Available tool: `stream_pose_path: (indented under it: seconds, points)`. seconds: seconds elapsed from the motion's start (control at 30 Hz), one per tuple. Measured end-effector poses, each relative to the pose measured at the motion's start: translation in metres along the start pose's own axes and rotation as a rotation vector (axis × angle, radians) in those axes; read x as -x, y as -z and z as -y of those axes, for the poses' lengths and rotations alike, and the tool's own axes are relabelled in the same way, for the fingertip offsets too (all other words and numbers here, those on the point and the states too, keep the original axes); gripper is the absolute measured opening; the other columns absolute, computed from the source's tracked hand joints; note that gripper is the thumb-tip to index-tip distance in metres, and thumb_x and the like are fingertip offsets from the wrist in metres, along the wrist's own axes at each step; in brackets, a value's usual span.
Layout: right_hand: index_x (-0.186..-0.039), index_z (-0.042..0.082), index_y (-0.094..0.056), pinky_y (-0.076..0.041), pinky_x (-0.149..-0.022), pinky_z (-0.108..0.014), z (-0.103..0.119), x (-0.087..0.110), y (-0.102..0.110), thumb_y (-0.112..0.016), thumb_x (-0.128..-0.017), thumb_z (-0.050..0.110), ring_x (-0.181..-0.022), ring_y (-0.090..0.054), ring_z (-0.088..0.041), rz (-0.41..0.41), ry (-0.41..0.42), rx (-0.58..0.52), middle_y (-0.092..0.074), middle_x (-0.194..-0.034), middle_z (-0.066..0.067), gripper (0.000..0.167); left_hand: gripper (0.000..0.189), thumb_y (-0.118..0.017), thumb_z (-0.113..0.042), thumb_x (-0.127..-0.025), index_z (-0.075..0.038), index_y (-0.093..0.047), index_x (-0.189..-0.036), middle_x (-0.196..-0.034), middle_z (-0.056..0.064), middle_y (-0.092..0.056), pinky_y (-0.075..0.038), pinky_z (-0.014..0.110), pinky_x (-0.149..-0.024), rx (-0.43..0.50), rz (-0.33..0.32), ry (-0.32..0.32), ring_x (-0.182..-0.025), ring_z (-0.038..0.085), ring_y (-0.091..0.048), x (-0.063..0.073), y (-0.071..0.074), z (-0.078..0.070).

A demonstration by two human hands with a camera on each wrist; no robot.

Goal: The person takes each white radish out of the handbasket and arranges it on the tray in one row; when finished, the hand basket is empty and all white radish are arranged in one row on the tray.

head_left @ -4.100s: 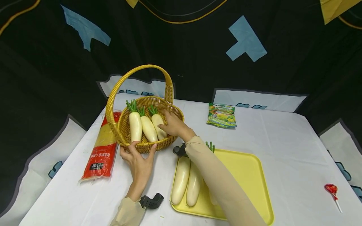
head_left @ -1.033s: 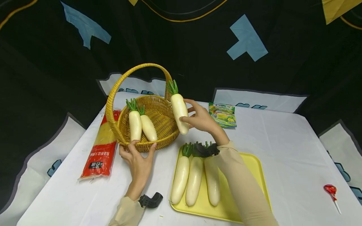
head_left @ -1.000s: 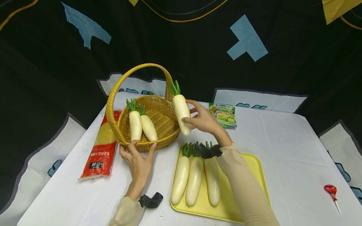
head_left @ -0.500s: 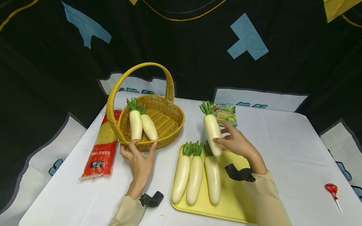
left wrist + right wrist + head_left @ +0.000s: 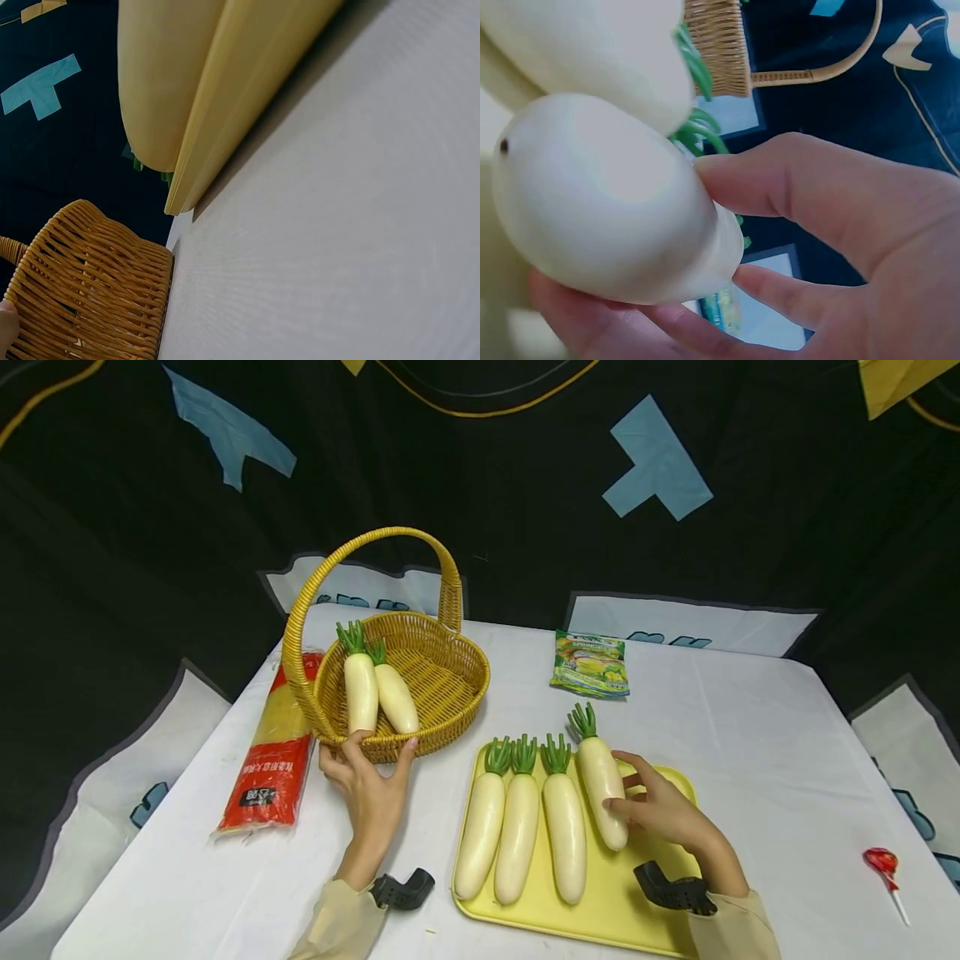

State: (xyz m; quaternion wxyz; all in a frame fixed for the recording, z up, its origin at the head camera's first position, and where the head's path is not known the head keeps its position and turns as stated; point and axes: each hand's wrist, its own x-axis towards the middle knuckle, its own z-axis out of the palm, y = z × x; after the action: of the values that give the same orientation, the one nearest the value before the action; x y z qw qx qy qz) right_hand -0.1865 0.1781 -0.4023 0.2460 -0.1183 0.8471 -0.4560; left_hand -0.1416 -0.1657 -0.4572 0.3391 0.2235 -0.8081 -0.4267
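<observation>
My right hand (image 5: 663, 810) pinches a white radish (image 5: 602, 789) with green stems, thumb on one side and fingers on the other. It is over the yellow tray (image 5: 615, 918); whether it touches the tray I cannot tell. Close up in the right wrist view, the held radish (image 5: 607, 202) overlaps a neighbouring radish (image 5: 607, 60). Three more radishes lie side by side on the tray's left, one being the middle radish (image 5: 517, 835). My left hand (image 5: 371, 793) grips the front rim of a wicker basket (image 5: 442, 685), where two radishes lean, including the left radish (image 5: 362, 693).
A red and yellow packet (image 5: 262, 777) lies left of the basket, partly behind it. Towards the back is a green seasoning-like packet (image 5: 590, 666). A red lollipop (image 5: 882, 864) lies at the far right of the white table (image 5: 787, 760). The basket's tall handle (image 5: 390, 532) arches above it.
My right hand has taken a third radish out of the basket, carried it right past the green packet, and lowered it over the tray. My left hand has stayed on the basket rim.
</observation>
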Motion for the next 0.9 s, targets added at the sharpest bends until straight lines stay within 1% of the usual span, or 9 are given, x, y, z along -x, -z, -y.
stream_pose_path:
  seconds: [0.13, 0.3, 0.47, 0.6, 0.7, 0.77, 0.9]
  points:
    - [-0.142, 0.017, -0.019, -0.048, -0.066, -0.034, -0.007, 0.004, -0.007, -0.064, -0.083, 0.026, -0.087, -0.058, -0.022, 0.015, -0.014, -0.037, -0.042, -0.123, -0.025, 0.074, 0.064, -0.073, -0.042, -0.072, -0.009, -0.038, -0.113, -0.137, 0.029, -0.003, -0.019, 0.055, -0.103, 0.002, -0.001, 0.011, -0.129, 0.043, -0.011, 0.0, 0.0, 0.0]
    - [-0.142, 0.015, -0.018, -0.049, -0.065, -0.034, -0.008, 0.009, -0.014, -0.065, -0.082, 0.027, -0.088, -0.058, -0.02, 0.035, -0.027, -0.053, -0.043, -0.122, -0.024, 0.076, 0.064, -0.073, -0.043, -0.072, -0.009, -0.038, -0.113, -0.138, 0.028, -0.002, -0.019, 0.055, -0.103, 0.004, -0.007, 0.015, -0.129, 0.043, -0.011, -0.001, 0.0, 0.0]
    - [-0.141, 0.014, -0.021, -0.049, -0.063, -0.033, -0.004, 0.014, -0.02, -0.066, -0.081, 0.029, -0.08, -0.059, -0.018, 0.018, -0.021, 0.019, -0.047, -0.119, -0.022, 0.076, 0.063, -0.073, -0.043, -0.072, -0.009, -0.038, -0.113, -0.138, 0.027, -0.002, -0.019, 0.054, -0.103, 0.005, -0.008, 0.02, -0.13, 0.042, -0.01, -0.001, 0.0, 0.001]
    - [-0.138, 0.012, -0.026, -0.046, -0.065, -0.029, -0.001, 0.017, -0.023, -0.065, -0.081, 0.034, -0.079, -0.057, -0.015, -0.015, -0.004, 0.126, -0.056, -0.106, -0.015, 0.073, 0.063, -0.073, -0.043, -0.072, -0.009, -0.038, -0.113, -0.138, 0.027, -0.002, -0.019, 0.054, -0.103, 0.004, -0.008, 0.015, -0.13, 0.043, -0.011, -0.001, -0.001, 0.001]
    - [-0.136, 0.011, -0.029, -0.044, -0.069, -0.028, 0.0, 0.018, -0.024, -0.064, -0.082, 0.037, -0.081, -0.056, -0.013, -0.035, -0.004, 0.179, -0.059, -0.098, -0.008, 0.069, 0.064, -0.073, -0.042, -0.072, -0.009, -0.038, -0.113, -0.138, 0.028, -0.002, -0.019, 0.055, -0.103, 0.001, -0.01, 0.008, -0.129, 0.043, -0.011, -0.001, -0.001, 0.001]
    - [-0.136, 0.011, -0.03, -0.043, -0.071, -0.028, 0.0, 0.018, -0.024, -0.062, -0.083, 0.039, -0.083, -0.056, -0.013, -0.036, -0.012, 0.181, -0.059, -0.098, -0.007, 0.068, 0.064, -0.073, -0.042, -0.071, -0.009, -0.038, -0.113, -0.138, 0.028, -0.003, -0.019, 0.054, -0.103, 0.001, -0.011, 0.006, -0.129, 0.043, -0.011, -0.001, -0.001, 0.001]
    - [-0.137, 0.012, -0.03, -0.044, -0.073, -0.03, 0.0, 0.02, -0.023, -0.059, -0.085, 0.041, -0.089, -0.057, -0.014, -0.037, -0.034, 0.179, -0.058, -0.105, -0.007, 0.067, 0.064, -0.074, -0.042, -0.071, -0.008, -0.038, -0.113, -0.137, 0.028, -0.004, -0.019, 0.054, -0.103, 0.002, -0.009, 0.004, -0.129, 0.043, -0.012, 0.0, -0.001, 0.001]
